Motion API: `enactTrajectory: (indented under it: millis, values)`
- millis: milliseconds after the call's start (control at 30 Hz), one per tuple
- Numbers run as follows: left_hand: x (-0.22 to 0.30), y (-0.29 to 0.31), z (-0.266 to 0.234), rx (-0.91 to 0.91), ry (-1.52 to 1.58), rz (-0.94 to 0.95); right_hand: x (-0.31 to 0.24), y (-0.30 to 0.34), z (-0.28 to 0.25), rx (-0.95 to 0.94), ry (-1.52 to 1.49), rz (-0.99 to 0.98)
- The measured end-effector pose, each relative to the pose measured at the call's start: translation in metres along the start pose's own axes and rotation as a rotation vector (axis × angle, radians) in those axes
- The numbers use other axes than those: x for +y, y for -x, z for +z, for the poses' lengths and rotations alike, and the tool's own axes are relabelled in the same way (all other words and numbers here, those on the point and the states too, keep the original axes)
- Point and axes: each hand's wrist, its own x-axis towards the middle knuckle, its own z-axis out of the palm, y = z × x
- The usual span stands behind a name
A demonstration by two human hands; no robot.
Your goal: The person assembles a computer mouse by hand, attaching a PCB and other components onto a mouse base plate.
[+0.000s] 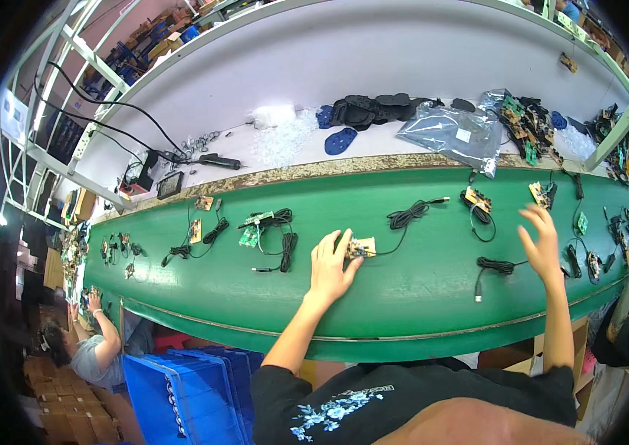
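Left hand (331,265) touches the board (363,248), perhaps for steadying; its grip I cannot tell; toward three o'clock, right hand (541,239) spreads empty.

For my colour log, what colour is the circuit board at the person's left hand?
The circuit board at the left hand is yellowish tan; head view.

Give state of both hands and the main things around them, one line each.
Left hand: lowered, thumb and fingers at the tan board; grip firmness unclear.
Right hand: open, fingers spread, nothing visibly held.
Tan board: partly covered by fingers, wired.
Its black cable: bundled, plug end loose.
Cable left of right hand: bundled, plug end loose.
Clear plastic bag: lying down, wrinkled.
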Motion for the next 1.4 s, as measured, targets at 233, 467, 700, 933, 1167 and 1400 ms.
enactTrajectory:
  millis: [233,467,700,933,1167,1400]
  values:
    - [-0.048,-0.056,0.03,0.165,0.083,-0.125,-0.08,-0.256,0.186,-0.194,0.081,-0.275]
    - [-0.033,-0.05,0.024,0.234,0.124,-0.067,-0.078,-0.321,0.216,-0.282,0.362,-0.288]
    - [-0.02,-0.049,0.011,0.318,0.158,0.012,-0.096,-0.317,0.164,-0.37,0.324,-0.437]
    - [-0.014,-0.043,0.025,0.372,0.305,-0.028,-0.076,-0.338,0.233,-0.34,0.498,-0.321]
    - [-0.005,-0.043,0.013,0.582,0.292,0.082,-0.17,-0.297,0.12,-0.128,0.277,-1.044]
    - [0.029,-0.033,0.015,0.33,0.402,0.434,-0.248,-0.22,0.163,-0.643,-0.172,-1.535]
